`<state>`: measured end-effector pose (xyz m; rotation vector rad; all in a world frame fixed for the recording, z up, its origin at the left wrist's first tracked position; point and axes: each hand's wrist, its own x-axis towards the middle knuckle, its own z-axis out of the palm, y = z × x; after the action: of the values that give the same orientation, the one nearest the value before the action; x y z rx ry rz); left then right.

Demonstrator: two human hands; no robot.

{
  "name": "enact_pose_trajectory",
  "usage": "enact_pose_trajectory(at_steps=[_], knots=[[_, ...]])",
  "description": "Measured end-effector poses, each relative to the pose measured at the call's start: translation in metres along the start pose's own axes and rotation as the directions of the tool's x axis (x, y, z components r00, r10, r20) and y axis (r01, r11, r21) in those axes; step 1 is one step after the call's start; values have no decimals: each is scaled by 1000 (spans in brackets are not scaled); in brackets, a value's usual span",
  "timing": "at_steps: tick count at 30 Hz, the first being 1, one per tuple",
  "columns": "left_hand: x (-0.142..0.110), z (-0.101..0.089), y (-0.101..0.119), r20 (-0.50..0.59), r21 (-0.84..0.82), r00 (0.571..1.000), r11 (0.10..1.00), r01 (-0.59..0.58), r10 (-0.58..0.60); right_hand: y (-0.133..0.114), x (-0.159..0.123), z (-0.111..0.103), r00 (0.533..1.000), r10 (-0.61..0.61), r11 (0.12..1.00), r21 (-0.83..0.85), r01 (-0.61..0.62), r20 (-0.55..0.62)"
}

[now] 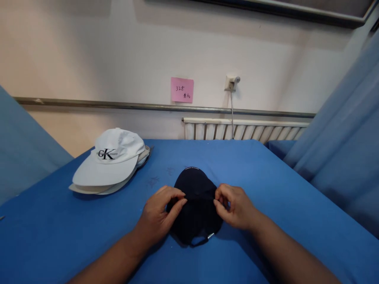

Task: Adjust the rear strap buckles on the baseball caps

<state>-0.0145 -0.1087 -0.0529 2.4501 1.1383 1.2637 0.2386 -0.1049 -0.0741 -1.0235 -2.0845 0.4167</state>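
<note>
A black baseball cap (194,215) lies on the blue table surface in front of me, its brim pointing away and its strap opening toward me. Pinched at the cap's left side, near where the brim joins, is my left hand (161,211). Opposite it, my right hand (235,206) pinches the right side between thumb and fingers. To the left rests a stack of caps, topped by a white cap (118,148) with black letters on its front. Edges of other pale caps show beneath it.
The blue-covered table (251,169) reaches back to a radiator (251,130) and a wall. A metal rail (133,105) runs along the wall below a pink note (182,90). A plugged-in cord hangs from a socket (230,83). Blue curtains (343,150) hang at both sides.
</note>
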Motion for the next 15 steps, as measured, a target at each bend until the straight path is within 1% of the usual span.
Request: enact_pose_trajectory(at_steps=[4,8,12,14,15], knots=[[-2,-1,0,-19,-9,1000,1000,3,-3,-2,-2,-1,998,-47,994,94,51,-43],[0,-4,-5,-67,13,997,1000,27,-26,-10,-5,7,994,-84,984,153,93,-65],[3,-9,-13,-93,59,995,997,47,-41,-19,-8,16,987,-156,972,171,159,-28],[3,-12,-13,-107,69,993,996,56,-49,-18,-9,18,987,-154,971,180,158,-36],[4,-14,-12,-114,72,992,996,59,-50,-17,-9,18,989,-134,972,186,143,-58]])
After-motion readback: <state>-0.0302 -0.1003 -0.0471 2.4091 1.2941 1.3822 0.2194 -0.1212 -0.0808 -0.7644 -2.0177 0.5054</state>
